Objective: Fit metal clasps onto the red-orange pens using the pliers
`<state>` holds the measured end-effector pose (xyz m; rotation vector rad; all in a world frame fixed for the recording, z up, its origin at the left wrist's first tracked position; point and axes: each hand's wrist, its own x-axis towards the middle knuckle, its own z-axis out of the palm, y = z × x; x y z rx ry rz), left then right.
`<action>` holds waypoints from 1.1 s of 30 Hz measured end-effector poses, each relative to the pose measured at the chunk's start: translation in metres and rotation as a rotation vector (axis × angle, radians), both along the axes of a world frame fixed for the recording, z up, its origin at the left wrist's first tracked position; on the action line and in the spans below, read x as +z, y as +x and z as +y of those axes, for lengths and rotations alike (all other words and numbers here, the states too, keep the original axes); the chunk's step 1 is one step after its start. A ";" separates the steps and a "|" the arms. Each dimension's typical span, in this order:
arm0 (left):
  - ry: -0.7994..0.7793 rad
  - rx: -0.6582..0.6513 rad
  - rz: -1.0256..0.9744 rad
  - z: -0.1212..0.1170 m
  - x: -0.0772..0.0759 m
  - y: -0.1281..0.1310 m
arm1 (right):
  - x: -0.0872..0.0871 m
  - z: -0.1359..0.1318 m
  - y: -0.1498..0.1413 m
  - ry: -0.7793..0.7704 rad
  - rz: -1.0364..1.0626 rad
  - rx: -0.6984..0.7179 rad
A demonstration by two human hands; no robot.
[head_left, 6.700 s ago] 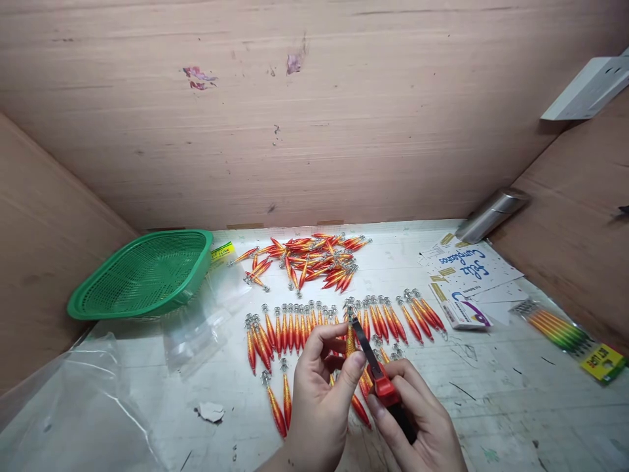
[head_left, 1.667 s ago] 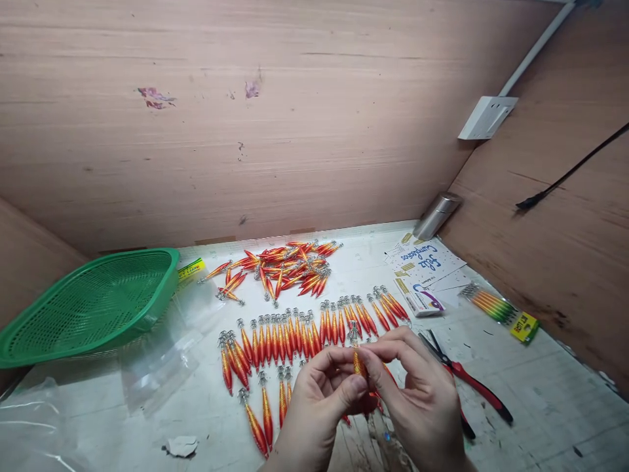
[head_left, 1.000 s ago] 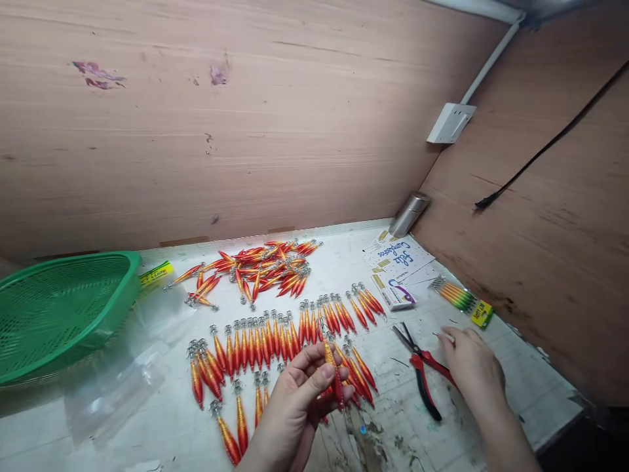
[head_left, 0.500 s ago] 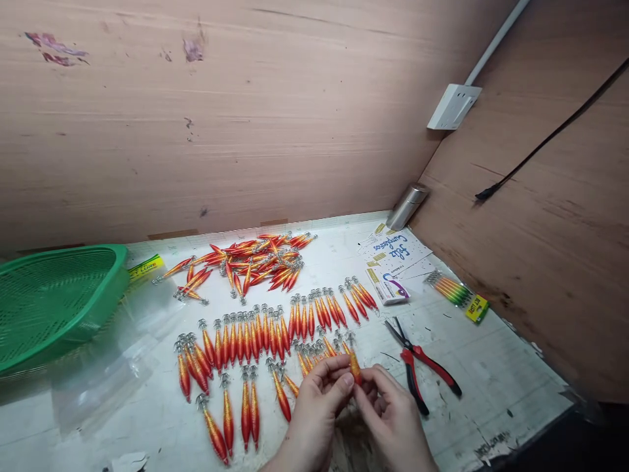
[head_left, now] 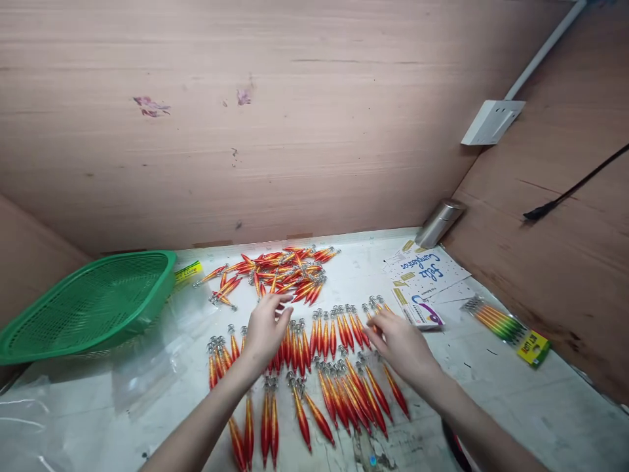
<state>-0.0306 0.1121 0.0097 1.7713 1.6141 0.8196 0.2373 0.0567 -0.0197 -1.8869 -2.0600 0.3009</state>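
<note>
My left hand [head_left: 265, 330] is open, thumb and fingers apart, over the left part of the middle row of red-and-orange squid lures [head_left: 299, 351], just in front of a loose pile of the same lures [head_left: 282, 269]. At the right end of that row, my right hand [head_left: 396, 337] reaches over several lures with bent fingers and thumb apart, holding nothing that I can see. A nearer group of lures [head_left: 354, 396] lies between my forearms, hooks pointing away. My left hand and forearm cover some lures.
A green basket [head_left: 98, 308] and clear plastic bags [head_left: 147, 367] are at left. Printed cards [head_left: 427, 272], a small box [head_left: 417, 311], a metal flask [head_left: 439, 223] and a packaged lure set [head_left: 508, 328] are at right. The pliers [head_left: 455, 446] are mostly hidden under my right forearm.
The lure that was between both hands has left them. My hands have moved apart and forward, over the middle row. The view has shifted, so everything sits farther right.
</note>
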 end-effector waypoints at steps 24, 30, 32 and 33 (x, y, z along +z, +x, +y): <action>-0.160 0.160 -0.701 0.060 0.012 -0.022 | 0.017 0.189 -0.028 -0.016 0.208 -0.059; -0.334 0.116 -1.023 -0.014 0.030 -0.008 | 0.038 0.094 -0.043 0.123 0.820 -0.062; -0.370 0.109 -1.079 -0.032 0.034 0.001 | 0.042 0.054 -0.056 0.121 1.026 -0.025; -0.384 0.106 -1.104 -0.040 0.035 0.005 | 0.043 0.037 -0.063 0.118 1.116 -0.024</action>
